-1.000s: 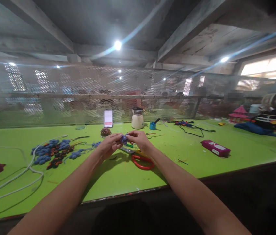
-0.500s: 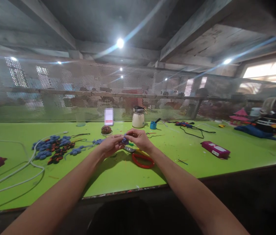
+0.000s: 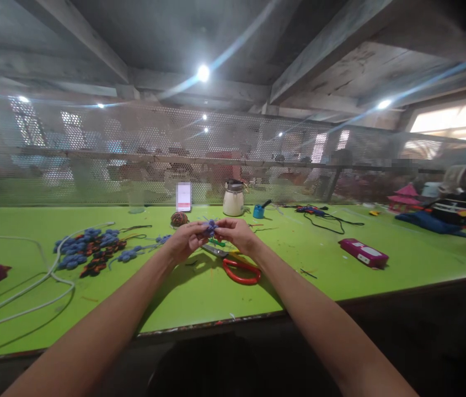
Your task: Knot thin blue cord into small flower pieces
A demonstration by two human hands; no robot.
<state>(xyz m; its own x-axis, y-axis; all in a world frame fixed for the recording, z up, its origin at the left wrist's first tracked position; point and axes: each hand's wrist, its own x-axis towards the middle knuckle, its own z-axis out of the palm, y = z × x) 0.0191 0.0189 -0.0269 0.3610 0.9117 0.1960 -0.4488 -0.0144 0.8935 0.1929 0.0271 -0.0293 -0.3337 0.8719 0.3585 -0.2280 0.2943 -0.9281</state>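
A small blue-purple yarn flower (image 3: 211, 227) is pinched between my two hands above the table. My left hand (image 3: 186, 241) grips its left side with thumb and fingers, and my right hand (image 3: 236, 234) closes on its right side. Just below them lie red-handled scissors (image 3: 241, 272), their blades pointing left under the hands. Beside the blades is a small green object (image 3: 217, 242), partly covered. To the left, blue yarn flowers (image 3: 76, 255) are heaped together with dark orange-and-black yarn pieces (image 3: 99, 258).
Behind my hands stand a ball of yarn (image 3: 179, 219), a lit phone (image 3: 183, 197), a cream jug (image 3: 233, 199) and a blue pot (image 3: 258, 211). A white cable (image 3: 53, 273) crosses the left side. On the right lies a magenta box (image 3: 364, 252). Perforated mesh (image 3: 199, 138) backs the green table (image 3: 175, 309).
The yarn flower has come up slightly and now shows more between my fingertips. My left fingers have shifted their hold, and more of the scissor blades and green object is visible.
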